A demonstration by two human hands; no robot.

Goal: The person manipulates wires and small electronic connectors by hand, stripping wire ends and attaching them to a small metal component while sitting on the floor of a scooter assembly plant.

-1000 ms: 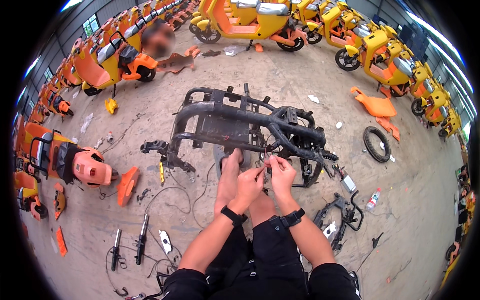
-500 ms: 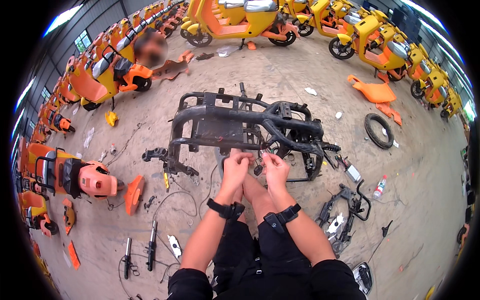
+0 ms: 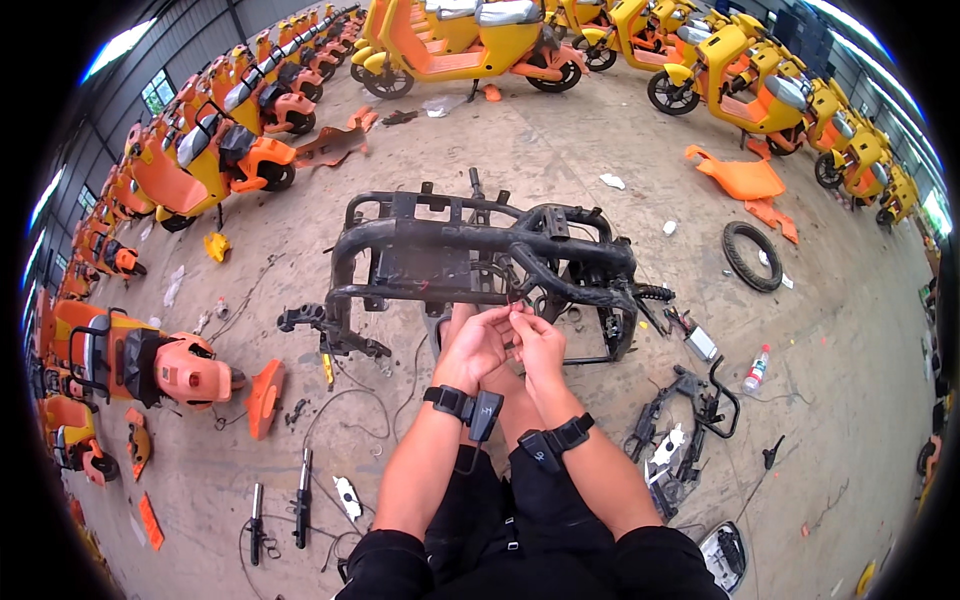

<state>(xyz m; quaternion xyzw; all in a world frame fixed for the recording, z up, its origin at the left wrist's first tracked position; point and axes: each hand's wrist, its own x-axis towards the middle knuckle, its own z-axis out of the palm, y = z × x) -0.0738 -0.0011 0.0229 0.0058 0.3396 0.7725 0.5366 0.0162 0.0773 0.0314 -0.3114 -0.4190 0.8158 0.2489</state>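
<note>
Thin red wire (image 3: 513, 300), pinched at the fingertips of the left hand (image 3: 478, 345) and right hand (image 3: 538, 343), both closed on it, just below the black stripped steel scooter frame (image 3: 480, 245), looks light, limp, best gripped near its end.

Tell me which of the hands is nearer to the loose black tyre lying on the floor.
Right. The right hand works at the black scooter frame, on the side toward the tyre, which lies up and to its right. The left hand sits beside it, farther away.
</note>
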